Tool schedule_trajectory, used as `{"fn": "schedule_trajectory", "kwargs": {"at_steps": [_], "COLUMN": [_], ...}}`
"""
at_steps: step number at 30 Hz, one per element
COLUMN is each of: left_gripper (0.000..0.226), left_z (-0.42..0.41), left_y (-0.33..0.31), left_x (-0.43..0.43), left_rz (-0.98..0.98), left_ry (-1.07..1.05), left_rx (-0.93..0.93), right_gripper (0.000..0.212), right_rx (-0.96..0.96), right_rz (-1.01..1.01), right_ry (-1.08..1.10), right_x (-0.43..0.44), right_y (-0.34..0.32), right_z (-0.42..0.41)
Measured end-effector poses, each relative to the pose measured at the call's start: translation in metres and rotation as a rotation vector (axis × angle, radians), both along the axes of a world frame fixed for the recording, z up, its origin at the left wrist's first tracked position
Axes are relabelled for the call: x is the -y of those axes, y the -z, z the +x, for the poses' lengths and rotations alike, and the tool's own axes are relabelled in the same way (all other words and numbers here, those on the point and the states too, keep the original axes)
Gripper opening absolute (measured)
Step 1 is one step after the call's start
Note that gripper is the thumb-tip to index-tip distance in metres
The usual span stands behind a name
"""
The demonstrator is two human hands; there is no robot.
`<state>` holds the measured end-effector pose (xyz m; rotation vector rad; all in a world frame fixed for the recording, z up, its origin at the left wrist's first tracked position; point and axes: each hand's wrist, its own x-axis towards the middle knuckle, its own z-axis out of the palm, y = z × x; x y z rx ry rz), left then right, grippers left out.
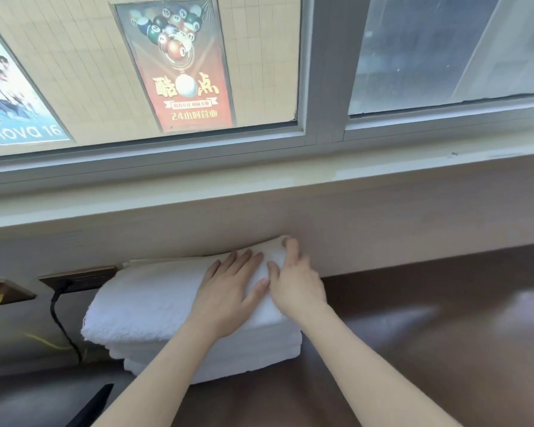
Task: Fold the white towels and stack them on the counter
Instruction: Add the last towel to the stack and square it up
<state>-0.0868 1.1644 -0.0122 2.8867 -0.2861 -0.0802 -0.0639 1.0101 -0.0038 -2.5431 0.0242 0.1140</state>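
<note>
A stack of folded white towels point(154, 306) sits on the dark brown counter point(413, 349), pushed against the back wall. My left hand point(228, 291) lies flat on the top towel with its fingers spread and straight. Beside it, my right hand point(296, 278) rests on the towel's far right corner, its fingers bent over the raised corner of cloth; whether it pinches the cloth is unclear. Lower towels of the stack point(216, 362) show beneath my left forearm.
Two brass wall sockets point(77, 277) sit left of the stack, with a black cable point(60, 322) and a yellow cable point(43, 340) hanging down. A pale window ledge point(259, 186) runs above. A dark object point(90, 408) lies at the lower left.
</note>
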Motion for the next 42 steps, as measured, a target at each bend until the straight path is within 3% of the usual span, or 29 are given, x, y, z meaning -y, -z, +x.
{"fn": "schedule_trajectory", "kwargs": {"at_steps": [2,7,10,17,21,24,27,30,32,35,42], "left_gripper": [0.073,0.066,0.074,0.098,0.098,0.094,0.085,0.085,0.081,0.073,0.067], "left_z": [0.001,-0.007,-0.020,-0.016,-0.018,-0.015,-0.005,0.009,0.016,0.019,0.019], "left_y": [0.003,-0.005,-0.003,0.008,0.006,0.000,-0.005,-0.006,-0.006,-0.006,-0.005], "left_x": [0.011,0.019,0.012,0.001,-0.002,-0.004,0.011,0.031,0.041,0.037,0.012], "left_rz": [0.010,-0.023,0.066,0.228,0.196,0.108,-0.028,-0.051,-0.014,-0.001,-0.059], "left_ry": [0.034,0.076,0.108,0.130,0.118,0.103,0.016,-0.013,0.000,-0.010,-0.058], "left_rx": [0.035,0.233,0.216,0.017,-0.009,-0.019,-0.046,-0.046,-0.051,-0.051,-0.033], "right_gripper": [0.052,0.043,0.040,0.035,0.036,0.054,0.069,0.084,0.083,0.065,0.074], "right_rx": [-0.085,0.069,0.123,-0.212,-0.263,-0.242,-0.411,-0.527,-0.578,-0.483,-0.360], "right_rz": [0.009,-0.034,0.008,0.217,0.485,0.754,1.048,1.142,1.191,1.200,1.009], "right_ry": [0.011,-0.044,-0.093,-0.046,-0.025,0.140,0.075,0.024,0.036,-0.021,-0.109], "right_x": [0.004,0.008,0.005,0.015,0.031,0.045,0.044,0.031,0.027,0.020,0.018], "right_y": [0.004,0.004,0.004,0.010,0.006,0.008,0.028,0.049,0.055,0.050,0.046], "right_z": [-0.003,0.008,0.012,0.031,0.031,0.034,0.024,0.008,0.004,0.006,0.019]}}
